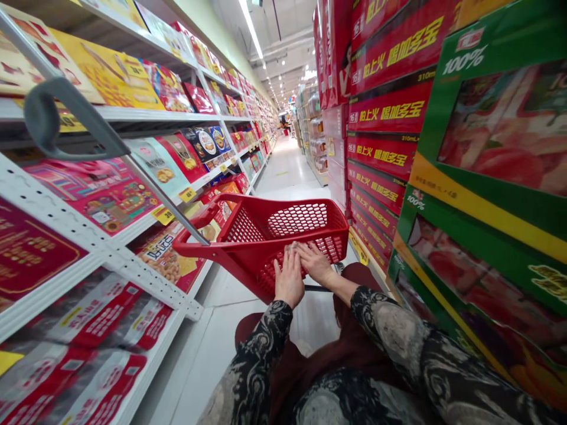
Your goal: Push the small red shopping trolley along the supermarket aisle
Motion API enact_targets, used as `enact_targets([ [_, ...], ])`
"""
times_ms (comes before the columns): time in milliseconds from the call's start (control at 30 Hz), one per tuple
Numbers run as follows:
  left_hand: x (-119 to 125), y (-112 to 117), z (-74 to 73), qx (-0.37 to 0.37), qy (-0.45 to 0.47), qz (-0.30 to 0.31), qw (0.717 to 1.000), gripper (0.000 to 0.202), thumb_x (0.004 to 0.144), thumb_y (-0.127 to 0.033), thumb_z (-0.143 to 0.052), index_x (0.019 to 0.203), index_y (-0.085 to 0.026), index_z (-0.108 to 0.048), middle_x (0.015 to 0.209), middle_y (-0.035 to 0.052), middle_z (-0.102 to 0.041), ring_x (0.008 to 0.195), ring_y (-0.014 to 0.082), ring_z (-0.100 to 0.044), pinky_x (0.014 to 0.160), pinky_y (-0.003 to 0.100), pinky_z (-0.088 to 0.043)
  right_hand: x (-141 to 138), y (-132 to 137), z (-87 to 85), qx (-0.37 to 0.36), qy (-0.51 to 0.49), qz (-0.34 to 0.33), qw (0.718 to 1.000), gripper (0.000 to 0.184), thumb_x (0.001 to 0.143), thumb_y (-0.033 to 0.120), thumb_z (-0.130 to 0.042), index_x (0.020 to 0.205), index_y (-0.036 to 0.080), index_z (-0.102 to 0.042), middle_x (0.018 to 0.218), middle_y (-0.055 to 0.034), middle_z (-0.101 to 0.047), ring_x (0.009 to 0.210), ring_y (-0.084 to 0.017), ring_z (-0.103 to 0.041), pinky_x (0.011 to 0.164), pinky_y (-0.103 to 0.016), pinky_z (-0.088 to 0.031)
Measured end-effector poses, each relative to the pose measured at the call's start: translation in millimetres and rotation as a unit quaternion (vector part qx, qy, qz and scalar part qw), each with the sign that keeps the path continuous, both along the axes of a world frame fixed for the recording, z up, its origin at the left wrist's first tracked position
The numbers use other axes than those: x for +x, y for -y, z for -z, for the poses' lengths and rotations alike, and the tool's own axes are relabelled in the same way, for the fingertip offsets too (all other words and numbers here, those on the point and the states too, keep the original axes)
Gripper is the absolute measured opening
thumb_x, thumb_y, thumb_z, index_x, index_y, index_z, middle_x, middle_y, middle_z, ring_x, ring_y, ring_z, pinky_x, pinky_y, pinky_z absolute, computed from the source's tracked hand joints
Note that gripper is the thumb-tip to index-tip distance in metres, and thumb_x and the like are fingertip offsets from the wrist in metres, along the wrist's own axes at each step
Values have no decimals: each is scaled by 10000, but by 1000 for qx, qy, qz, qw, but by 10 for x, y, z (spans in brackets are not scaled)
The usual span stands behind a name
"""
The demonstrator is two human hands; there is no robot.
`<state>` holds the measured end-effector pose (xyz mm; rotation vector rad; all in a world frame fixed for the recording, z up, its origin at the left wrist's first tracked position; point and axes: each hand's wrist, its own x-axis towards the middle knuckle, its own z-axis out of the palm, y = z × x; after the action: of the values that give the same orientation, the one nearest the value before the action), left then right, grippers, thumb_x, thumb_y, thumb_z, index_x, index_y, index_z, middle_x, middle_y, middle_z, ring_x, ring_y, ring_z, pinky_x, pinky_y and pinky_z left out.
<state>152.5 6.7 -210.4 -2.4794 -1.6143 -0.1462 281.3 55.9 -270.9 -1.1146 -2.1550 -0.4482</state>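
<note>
A red plastic rolling shopping basket [283, 230] with mesh walls tilts in front of me, above the aisle floor. My left hand [289, 278] and my right hand [315, 264] lie side by side on its near wall, fingers curled over the rim. A long metal pull handle [163, 195] rises from the basket's left end toward the upper left. Its grey looped grip [93, 112] hangs beside the shelves, and neither hand touches it. Patterned black-and-grey sleeves cover both my forearms.
White metal shelves [106, 242] full of red and yellow gift boxes line the left side. Stacked red cartons [381, 112] and large green boxes [487, 124] tower close on the right. A narrow tiled aisle [283, 171] runs ahead, with a distant person [283, 125] at its far end.
</note>
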Motion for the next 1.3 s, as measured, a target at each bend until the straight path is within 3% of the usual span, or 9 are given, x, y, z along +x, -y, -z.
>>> enact_targets([
  [133, 96, 16, 8, -10, -4, 15, 1000, 675, 736, -152, -390, 1396, -107, -252, 1490, 108, -210, 1376, 243, -158, 1100, 532, -114, 122, 117, 67, -12, 10, 1, 1000, 328, 853, 98, -473, 1147, 184, -589, 1248, -103, -563, 1205, -209, -471, 1018, -469, -325],
  [367, 369, -55, -76, 2, 6, 26, 1000, 666, 738, -128, -364, 1392, -89, -252, 1493, 114, -195, 1377, 250, -151, 1099, 543, -106, 673, 83, -269, 19, -114, 121, 986, 343, 883, 137, -384, 1152, 202, -586, 1318, -82, -502, 1281, -209, -370, 1055, -473, -229],
  [500, 575, 5, -86, 0, 3, 71, 997, 696, 726, -149, -384, 1400, -89, -224, 1500, 110, -173, 1384, 245, -121, 1102, 542, -105, 853, 44, -118, -13, -123, 160, 979, 339, 865, 118, -379, 1107, 189, -607, 1300, -100, -517, 1253, -221, -404, 1019, -474, -270],
  [667, 672, 52, -60, -11, -5, 76, 997, 689, 722, -141, -378, 1394, -83, -237, 1499, 106, -179, 1382, 242, -132, 1100, 543, -120, 727, 136, 207, -32, -109, 168, 979, 304, 865, 127, -404, 1071, 193, -618, 1269, -112, -542, 1204, -241, -450, 999, -482, -285],
  [767, 632, 28, -26, -16, -4, 66, 998, 681, 729, -153, -377, 1392, -76, -242, 1495, 110, -188, 1379, 246, -146, 1099, 541, -123, 605, 240, 307, -64, -85, 145, 984, 277, 847, 104, -435, 1020, 193, -632, 1171, -105, -612, 1119, -240, -519, 988, -475, -302],
  [867, 542, -19, -3, -21, -5, 50, 999, 672, 735, -157, -373, 1390, -76, -249, 1492, 113, -200, 1375, 252, -159, 1096, 545, -129, 534, 291, 212, -49, -115, 133, 983, 285, 843, 102, -433, 1032, 197, -624, 1222, -95, -581, 1168, -225, -481, 1018, -467, -274],
  [1067, 316, -137, -32, -4, 4, -15, 1000, 687, 711, -116, -389, 1385, -71, -261, 1486, 140, -209, 1371, 269, -169, 1081, 566, -142, 463, 108, -234, 13, -145, 125, 981, 325, 863, 114, -401, 1119, 183, -588, 1372, -96, -437, 1301, -227, -330, 1045, -486, -243],
  [1133, 259, -154, -30, -4, 6, -25, 1000, 681, 714, -116, -388, 1383, -68, -266, 1484, 140, -214, 1369, 269, -176, 1083, 562, -138, 390, 36, -210, 7, -111, 97, 989, 326, 873, 112, -393, 1124, 180, -590, 1352, -90, -464, 1287, -224, -356, 1038, -474, -270],
  [1300, 149, -146, 41, 0, -2, -29, 1000, 651, 742, -145, -383, 1381, -79, -279, 1483, 127, -219, 1368, 264, -177, 1086, 553, -138, 174, 16, 159, -11, -46, 32, 998, 294, 885, 123, -410, 1091, 163, -617, 1295, -95, -523, 1243, -218, -423, 1006, -452, -347],
])
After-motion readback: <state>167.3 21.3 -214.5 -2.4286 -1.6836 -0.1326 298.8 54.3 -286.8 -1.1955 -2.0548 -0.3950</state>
